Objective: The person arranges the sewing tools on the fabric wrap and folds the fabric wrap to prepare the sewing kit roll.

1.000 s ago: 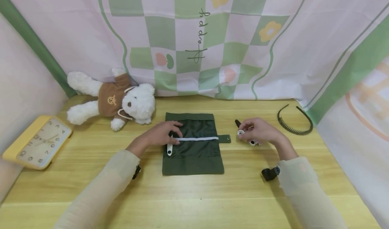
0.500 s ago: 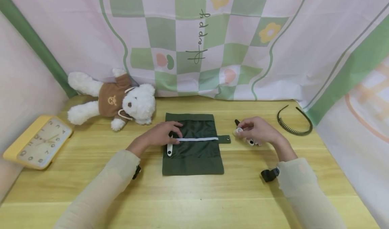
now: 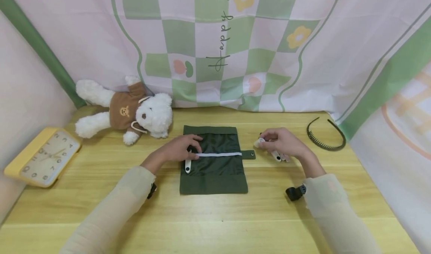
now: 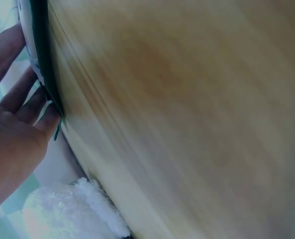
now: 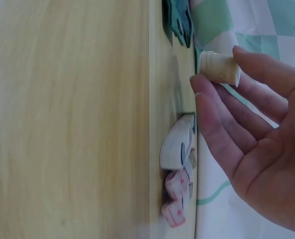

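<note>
A dark green fabric roll-up case (image 3: pixel 215 183) lies unfolded on the table, a white elastic band (image 3: pixel 220 154) running across its middle. My left hand (image 3: pixel 176 148) rests on the case's left part, its fingers over a white-handled tool (image 3: pixel 188 167) with a black dot at its end; the hand hides the tool's upper part. To the right of the case, my right hand (image 3: pixel 281 143) pinches a spool of white thread (image 5: pixel 220 67) between thumb and fingertips, above the table. Below that hand lie another white-handled tool (image 5: pixel 177 144) and a rolled tape measure (image 5: pixel 176 185) with red marks.
A white plush toy (image 3: pixel 124 110) in a brown top lies at the back left. The yellow clock (image 3: pixel 45 156) stands at the left edge. A dark toothed headband (image 3: pixel 324 143) lies at the back right. Behind the table hangs a green-and-white checked curtain (image 3: pixel 215 33).
My right hand has moved a little to the left and away from me, carrying the spool of thread toward the case. The left hand has stayed in place.
</note>
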Demonstrator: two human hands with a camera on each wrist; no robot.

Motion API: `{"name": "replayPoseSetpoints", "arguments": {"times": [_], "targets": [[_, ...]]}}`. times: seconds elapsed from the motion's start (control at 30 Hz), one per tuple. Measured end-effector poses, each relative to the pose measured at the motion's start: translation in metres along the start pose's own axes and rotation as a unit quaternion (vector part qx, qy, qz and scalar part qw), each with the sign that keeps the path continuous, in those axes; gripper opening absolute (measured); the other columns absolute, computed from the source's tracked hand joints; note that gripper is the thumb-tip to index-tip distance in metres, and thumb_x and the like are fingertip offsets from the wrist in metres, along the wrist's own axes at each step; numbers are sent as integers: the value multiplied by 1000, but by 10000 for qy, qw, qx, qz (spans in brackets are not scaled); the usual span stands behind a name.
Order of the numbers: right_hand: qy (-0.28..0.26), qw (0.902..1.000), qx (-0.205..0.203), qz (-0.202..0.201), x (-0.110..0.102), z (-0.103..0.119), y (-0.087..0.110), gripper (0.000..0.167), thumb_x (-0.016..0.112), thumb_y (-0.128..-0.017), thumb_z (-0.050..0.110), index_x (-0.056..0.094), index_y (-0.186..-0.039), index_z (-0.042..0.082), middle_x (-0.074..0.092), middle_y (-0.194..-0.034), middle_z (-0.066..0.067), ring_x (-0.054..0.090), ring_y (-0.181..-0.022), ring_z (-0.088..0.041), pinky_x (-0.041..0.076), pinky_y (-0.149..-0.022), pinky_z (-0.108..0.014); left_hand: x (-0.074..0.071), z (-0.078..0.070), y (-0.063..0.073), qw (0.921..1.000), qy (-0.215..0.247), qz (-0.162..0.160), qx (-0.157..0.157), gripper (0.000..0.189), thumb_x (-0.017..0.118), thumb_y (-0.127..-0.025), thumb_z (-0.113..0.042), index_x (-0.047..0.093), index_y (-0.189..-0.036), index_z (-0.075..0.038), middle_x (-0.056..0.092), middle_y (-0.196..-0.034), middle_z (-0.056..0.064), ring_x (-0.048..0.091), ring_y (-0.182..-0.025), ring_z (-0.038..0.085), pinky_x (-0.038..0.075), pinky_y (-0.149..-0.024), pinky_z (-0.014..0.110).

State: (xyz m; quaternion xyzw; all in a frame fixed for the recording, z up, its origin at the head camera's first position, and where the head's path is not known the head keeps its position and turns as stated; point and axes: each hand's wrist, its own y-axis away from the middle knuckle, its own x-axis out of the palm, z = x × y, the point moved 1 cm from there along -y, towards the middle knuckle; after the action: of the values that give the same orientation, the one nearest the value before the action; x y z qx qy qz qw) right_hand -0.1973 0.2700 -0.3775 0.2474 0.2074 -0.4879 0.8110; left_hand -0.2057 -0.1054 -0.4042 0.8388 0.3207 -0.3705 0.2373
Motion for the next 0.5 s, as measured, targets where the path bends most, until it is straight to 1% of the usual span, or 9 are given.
{"name": "replayPoseSetpoints", "arguments": {"times": [0.1, 0.2, 0.37, 0.43, 0.5], "targets": [[-27, 10000, -27, -36, 2, 2, -3, 41, 67, -101, 27, 63, -127, -4, 71, -110, -17, 70, -86, -30, 58, -73, -42, 0, 0, 0, 10000, 31, -8, -40, 6, 71, -97, -17, 75, -101, -15, 42, -155, 15, 40, -141, 39, 39, -110, 51], [-33, 9999, -113, -101, 5, 6, -7, 45, 64, -102, 28, 61, -133, -5, 70, -115, -18, 70, -87, -30, 58, -77, -43, 0, 0, 0, 9999, 75, -20, -90, 4, 72, -97, -17, 74, -97, -14, 43, -155, 15, 41, -141, 39, 40, -109, 50], [105, 9990, -365, -222, 13, 14, -16, 45, 62, -104, 29, 62, -135, -4, 69, -120, -16, 68, -102, -27, 55, -87, -40, -1, -2, 2, 9998, 159, -35, -147, 5, 72, -97, -17, 72, -94, -13, 44, -155, 14, 41, -141, 38, 42, -106, 47], [-70, 9990, -405, -156, 17, 17, -19, 45, 62, -104, 27, 61, -135, -5, 68, -122, -17, 67, -107, -28, 56, -89, -40, -2, -2, 2, 9998, 140, -27, -108, 6, 71, -98, -16, 73, -93, -13, 44, -155, 15, 41, -140, 38, 43, -105, 47], [-368, 9986, -367, -32, 21, 20, -23, 45, 61, -104, 25, 59, -137, -6, 66, -123, -19, 67, -108, -31, 57, -89, -41, -2, -3, 2, 9999, 126, -13, -82, 6, 70, -98, -16, 73, -93, -13, 44, -155, 15, 41, -141, 39, 42, -106, 47]]}}
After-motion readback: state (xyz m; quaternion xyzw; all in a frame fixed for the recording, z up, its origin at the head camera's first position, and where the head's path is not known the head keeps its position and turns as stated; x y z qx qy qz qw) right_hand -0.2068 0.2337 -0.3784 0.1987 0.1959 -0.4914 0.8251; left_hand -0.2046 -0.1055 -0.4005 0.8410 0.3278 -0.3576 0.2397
